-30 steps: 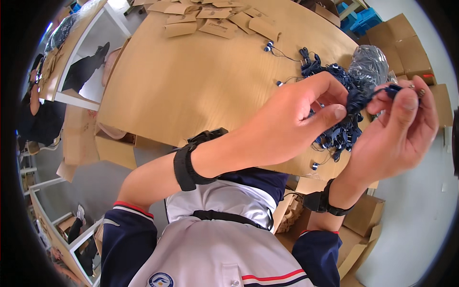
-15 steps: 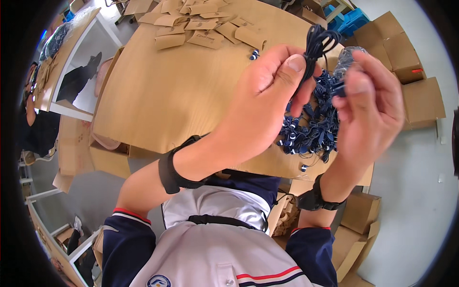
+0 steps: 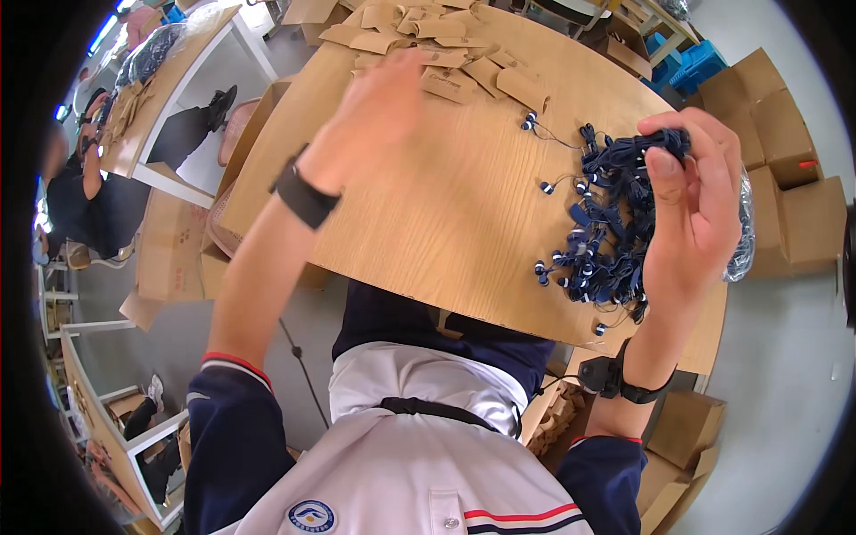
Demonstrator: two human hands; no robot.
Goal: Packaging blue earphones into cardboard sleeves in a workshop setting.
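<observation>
Toward the pile of flat brown paper pouches (image 3: 448, 86) at the far side of the table, my left hand (image 3: 379, 111) stretches out. Motion smears its fingers, so their grip cannot be read. On the right, my right hand (image 3: 700, 192) pinches a coiled bundle of dark blue earphones (image 3: 664, 143) between thumb and fingers. Below and beside that hand lies a tangled heap of dark blue earphones (image 3: 593, 259) with white-banded earbuds. A single pair of earbuds (image 3: 530, 120) rests apart, near the pouches.
The wooden table (image 3: 428, 223) spans the middle. Clear plastic wrapping (image 3: 742, 232) lies at its right edge. Open cardboard boxes (image 3: 794, 209) stand to the right, blue bins (image 3: 691, 67) behind. Another person (image 3: 85, 192) sits by a separate table on the left.
My left hand has let go of the cord bundle and swung left and away to the pouches. The bundle is now in my right hand, which is held over the heap.
</observation>
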